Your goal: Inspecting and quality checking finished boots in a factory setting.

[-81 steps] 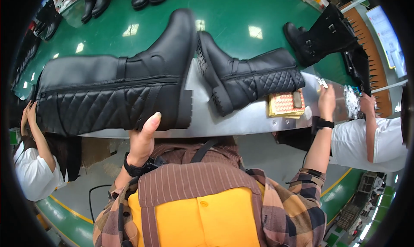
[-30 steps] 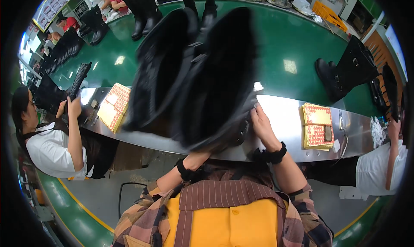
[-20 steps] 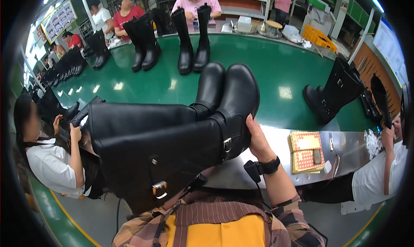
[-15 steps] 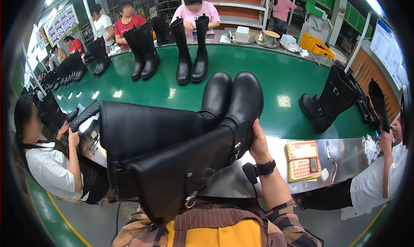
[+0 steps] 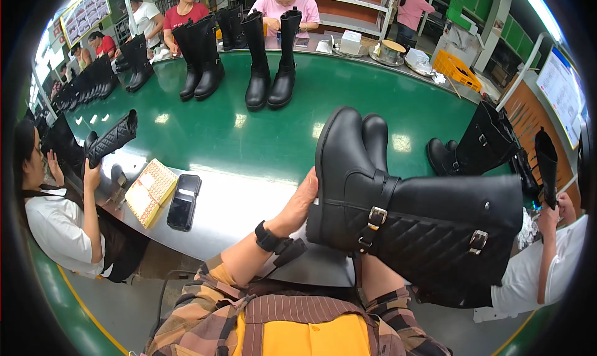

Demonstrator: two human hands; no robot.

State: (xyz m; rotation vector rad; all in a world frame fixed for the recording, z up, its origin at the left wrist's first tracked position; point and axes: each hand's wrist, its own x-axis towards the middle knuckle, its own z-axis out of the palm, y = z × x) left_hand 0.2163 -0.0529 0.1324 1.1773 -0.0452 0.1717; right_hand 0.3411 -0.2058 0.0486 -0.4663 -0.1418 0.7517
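A pair of tall black boots (image 5: 348, 175) is held up before me, shafts pointing right and toes up. The near one has silver buckles, an ankle strap and a quilted panel on its shaft. My left hand (image 5: 298, 202), a black strap on its wrist, grips the near boot at its sole side, with the fingers partly hidden behind it. From below, my right forearm (image 5: 380, 276) rises behind the boots; they hide the hand itself, so its grip does not show.
On the metal edge lie a stack of sticker sheets (image 5: 151, 192) and a black phone (image 5: 183, 202). More boots (image 5: 270, 82) stand across the green table (image 5: 242, 144). Co-workers handle boots at left and right, close beside me. An orange crate (image 5: 457, 70) sits at the far right.
The boots have swung round: their shafts pointed left and now point right. My left hand has come into view at the sole, while my right hand has gone behind the boots.
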